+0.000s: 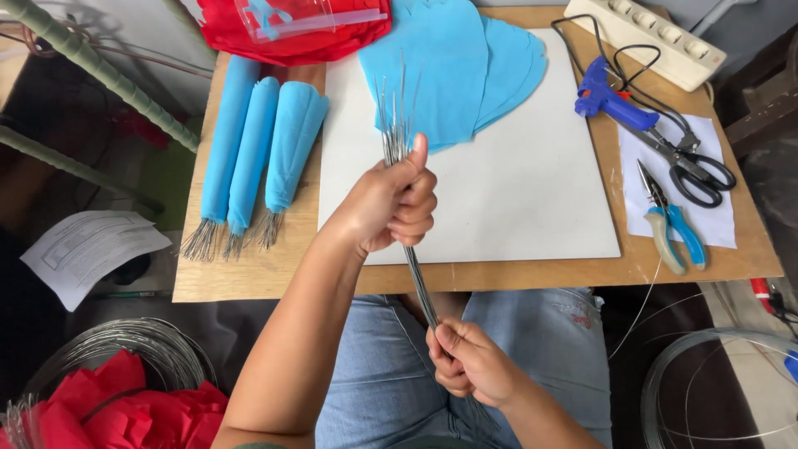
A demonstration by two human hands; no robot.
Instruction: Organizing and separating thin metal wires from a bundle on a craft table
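— Both grips were closed tight on the same thing when I looked: the bundle of thin wires [413, 258]. My left hand [389, 202] was fisted around it high up, thumb pointing up along the strands, and my right hand [467, 362] was clenched on it lower down, over my lap.

— Where did the bundle sit against the desk?

— It ran slanted from my right hand up past the near edge of the desk [266, 278], and its loose tips fanned out above my left fist, over the white board [515, 191] and the stack of blue petal sheets [465, 66].

— What else lay around?

— Three blue rolled pieces [258, 141] lay side by side at the left of the board, each with wire ends sticking out at its near end. Red fabric [291, 37] sat at the far edge. To the right I saw a blue glue gun [611, 100], black-handled scissors [690, 162] and blue-handled pliers [675, 224], the last two on a sheet of white paper [723, 229], with a white power strip [648, 37] behind them. Coils of wire [150, 341] and more red material [125, 411] were on the floor at my left.
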